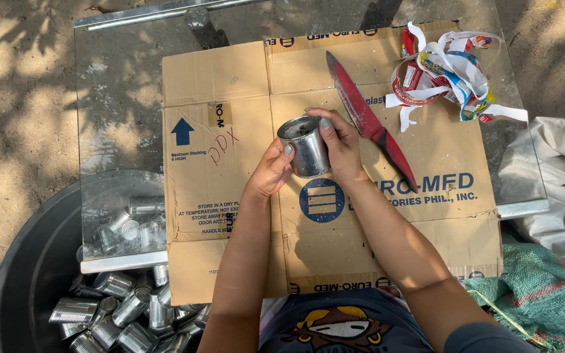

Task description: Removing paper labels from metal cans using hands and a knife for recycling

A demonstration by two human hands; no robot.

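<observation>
Both my hands hold a bare silver tin can (304, 147) over a flattened cardboard sheet (230, 85). My left hand (271, 171) grips its lower left side. My right hand (341, 145) wraps its right side, fingers over the rim. The can is open at the top and tilted slightly left. A red-bladed knife (369, 121) with a red and black handle lies on the cardboard just right of my right hand.
A heap of peeled paper label strips (449, 68) lies at the cardboard's far right corner. The cardboard rests on a glass tabletop (119, 98). A dark tub (27, 268) at lower left holds several bare cans (122, 307). White and green sacks (544, 196) lie to the right.
</observation>
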